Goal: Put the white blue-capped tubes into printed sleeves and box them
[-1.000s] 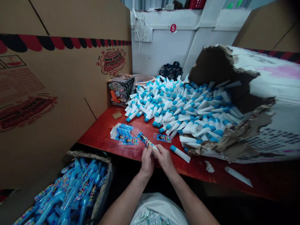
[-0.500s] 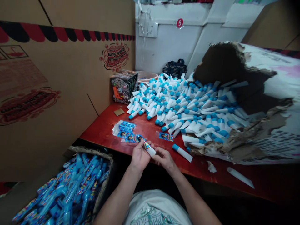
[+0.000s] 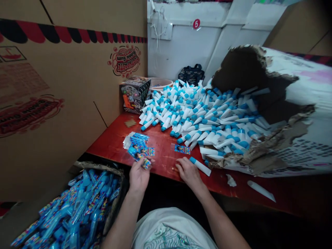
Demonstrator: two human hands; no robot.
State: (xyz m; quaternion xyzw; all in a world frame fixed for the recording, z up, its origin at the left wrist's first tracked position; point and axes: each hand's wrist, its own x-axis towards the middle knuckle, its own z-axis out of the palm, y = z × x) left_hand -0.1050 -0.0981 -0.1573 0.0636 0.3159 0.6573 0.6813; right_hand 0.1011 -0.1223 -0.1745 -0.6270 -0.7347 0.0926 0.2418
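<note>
A big cardboard carton panel fills the left side, its bubble gum print upside down. A torn white sack lies along the right, its brown paper lining ripped open. Between them runs a red desk, with a heap of white tubes with blue caps over its back half, pressed against the sack's tear. The lower tubes are hidden by those on top.

Below the desk's front left corner sits a ragged-rimmed bin packed with blue wrapped tubes, cut off by the bottom of the view. At the desk's back left corner stands a printed display box, partly blocking a pale bowl. The heap hides all but the top of a dark bag.

At the desk's front edge, the left hand is closed on a printed packet. Its fingers cover part of the packet, so I cannot tell if a tube is inside. The right hand lies open, back upward, on the desk, holding nothing visible, just beside a loose blue-capped tube. A small stack of printed wrappers lies just beyond the left hand, and a single wrapper lies apart from it. Near the back left corner, a small patch is too blurred to make out.
</note>
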